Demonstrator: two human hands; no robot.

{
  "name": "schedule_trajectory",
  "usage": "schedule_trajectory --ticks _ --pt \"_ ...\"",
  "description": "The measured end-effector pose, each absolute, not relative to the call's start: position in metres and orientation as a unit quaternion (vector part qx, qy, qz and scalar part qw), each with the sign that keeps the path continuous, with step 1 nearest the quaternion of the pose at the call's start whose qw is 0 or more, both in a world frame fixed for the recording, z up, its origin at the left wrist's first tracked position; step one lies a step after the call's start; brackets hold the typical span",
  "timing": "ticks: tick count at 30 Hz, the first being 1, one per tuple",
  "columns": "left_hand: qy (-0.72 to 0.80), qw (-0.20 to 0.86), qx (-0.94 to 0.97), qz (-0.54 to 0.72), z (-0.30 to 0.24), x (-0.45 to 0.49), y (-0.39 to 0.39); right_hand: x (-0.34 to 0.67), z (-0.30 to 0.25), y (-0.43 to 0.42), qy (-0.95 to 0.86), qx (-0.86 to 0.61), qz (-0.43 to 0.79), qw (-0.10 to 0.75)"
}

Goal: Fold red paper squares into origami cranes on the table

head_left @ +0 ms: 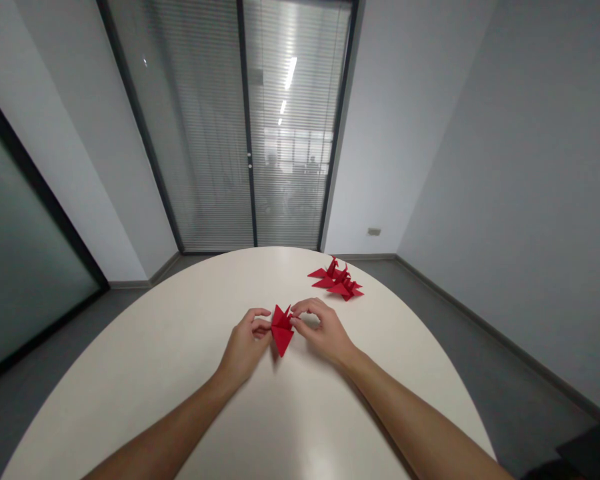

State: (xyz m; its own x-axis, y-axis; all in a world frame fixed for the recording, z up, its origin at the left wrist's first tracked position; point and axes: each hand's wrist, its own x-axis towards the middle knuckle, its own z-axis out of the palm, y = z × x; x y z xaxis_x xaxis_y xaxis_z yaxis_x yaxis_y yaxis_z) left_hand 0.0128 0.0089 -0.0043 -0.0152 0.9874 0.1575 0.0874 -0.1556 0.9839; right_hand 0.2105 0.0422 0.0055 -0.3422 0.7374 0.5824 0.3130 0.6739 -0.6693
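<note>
A small piece of folded red paper, pointed at its near end, lies on the white round table between both hands. My left hand pinches its left edge with thumb and fingers curled. My right hand pinches its right edge, fingers bent over the top. Both forearms reach in from the near edge of the table.
A small pile of finished red paper figures sits on the table beyond and to the right of my hands. Behind the table stand glass doors with blinds and grey walls. Grey floor surrounds the table.
</note>
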Motion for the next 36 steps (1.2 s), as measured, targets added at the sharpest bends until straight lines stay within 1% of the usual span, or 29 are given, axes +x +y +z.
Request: schedule_trajectory --ticks 6,16,26,36 --pt "0.486 0.410 0.578 0.512 -0.006 0.011 0.010 0.209 0.002 0.044 -0.760 -0.376 0.245 0.471" --pt "0.484 0.407 0.577 0.518 -0.006 0.012 0.011 0.208 0.000 0.045 -0.752 -0.384 0.271 0.462" --pt "0.477 0.417 0.561 0.533 -0.017 0.011 0.014 0.209 0.000 0.044 -0.760 -0.363 0.222 0.491" --pt "0.475 0.404 0.577 0.528 -0.016 0.010 0.014 0.209 0.002 0.043 -0.775 -0.346 0.211 0.485"
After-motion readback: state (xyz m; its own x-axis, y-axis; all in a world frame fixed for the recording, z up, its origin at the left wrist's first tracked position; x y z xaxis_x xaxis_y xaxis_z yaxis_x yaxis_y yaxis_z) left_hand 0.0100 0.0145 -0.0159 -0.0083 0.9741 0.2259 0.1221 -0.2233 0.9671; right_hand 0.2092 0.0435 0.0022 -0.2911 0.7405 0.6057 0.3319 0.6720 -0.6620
